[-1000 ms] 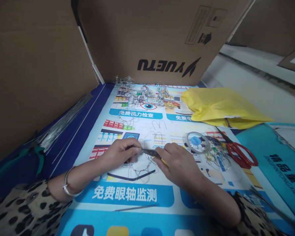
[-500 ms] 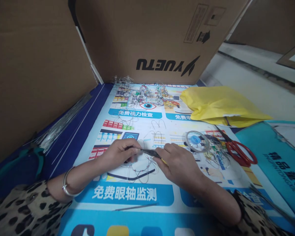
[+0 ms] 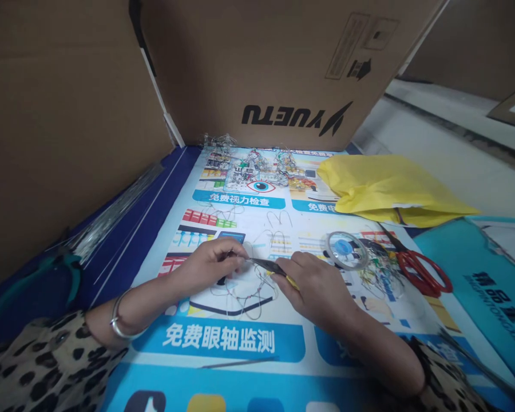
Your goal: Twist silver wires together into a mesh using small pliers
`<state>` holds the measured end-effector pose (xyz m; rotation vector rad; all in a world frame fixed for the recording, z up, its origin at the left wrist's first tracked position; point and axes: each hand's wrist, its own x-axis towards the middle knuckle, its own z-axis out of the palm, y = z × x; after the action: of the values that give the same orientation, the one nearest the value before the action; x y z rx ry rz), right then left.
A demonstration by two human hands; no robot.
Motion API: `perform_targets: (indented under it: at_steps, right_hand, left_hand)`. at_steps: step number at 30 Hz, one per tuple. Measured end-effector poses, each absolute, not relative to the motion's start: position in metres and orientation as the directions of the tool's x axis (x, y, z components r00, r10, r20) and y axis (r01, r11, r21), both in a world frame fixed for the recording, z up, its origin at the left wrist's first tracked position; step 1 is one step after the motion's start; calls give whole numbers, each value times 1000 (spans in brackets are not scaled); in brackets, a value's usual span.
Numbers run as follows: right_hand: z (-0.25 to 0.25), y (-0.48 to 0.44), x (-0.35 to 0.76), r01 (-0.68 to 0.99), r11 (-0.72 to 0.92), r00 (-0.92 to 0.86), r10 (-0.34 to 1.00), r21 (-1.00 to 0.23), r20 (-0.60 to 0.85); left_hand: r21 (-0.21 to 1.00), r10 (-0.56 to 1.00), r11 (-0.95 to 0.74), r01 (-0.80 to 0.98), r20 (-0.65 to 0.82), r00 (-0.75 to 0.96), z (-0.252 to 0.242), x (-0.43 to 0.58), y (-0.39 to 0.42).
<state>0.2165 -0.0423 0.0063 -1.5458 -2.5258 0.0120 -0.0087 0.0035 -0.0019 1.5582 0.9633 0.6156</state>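
Head cam: right hand [image 3: 320, 289], fingers clenched round the yellow-handled pliers [image 3: 266, 265], just left of the tape roll [image 3: 346, 250]. Left hand [image 3: 210, 266] sits further left, fingers pinching the wire [image 3: 249, 298] at the plier tips. Wire loops lie on the table poster [image 3: 223, 340]. Red scissors [image 3: 424, 272] right of the roll, yellow bag [image 3: 390, 189] behind it.

Pliers [image 3: 266, 265] are showing dark, smooth metal with a yellow plastic grip. Wire [image 3: 244, 297] is reading as thin bare metal. Poster [image 3: 223, 343] is presenting a smooth, glossy printed sheet. Box [image 3: 261, 57] is showing matt brown cardboard. Bangle [image 3: 118, 320] is gleaming as polished metal. Tape [image 3: 345, 250] is appearing clear and glossy. Scissors [image 3: 424, 272] are carrying red plastic handles.
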Motion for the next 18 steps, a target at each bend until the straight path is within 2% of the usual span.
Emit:
perform_targets:
  at_steps: [4, 8, 13, 18]
  right_hand:
    - [4, -40, 218, 870, 473, -450, 878, -143, 166]
    - [4, -38, 218, 853, 491, -473, 870, -178, 139]
    - [5, -34, 216, 858, 493, -483, 870, -145, 103]
    - [2, -31, 215, 858, 499, -485, 865, -121, 128]
  left_hand:
    - [951, 871, -174, 256, 27, 491, -6, -11, 8]
    - [871, 871, -359, 336, 183, 457, -12, -13, 10]
    - [792, 839, -448, 414, 213, 501, -15, -14, 10]
    - [809, 826, -422, 410, 156, 541, -8, -13, 10]
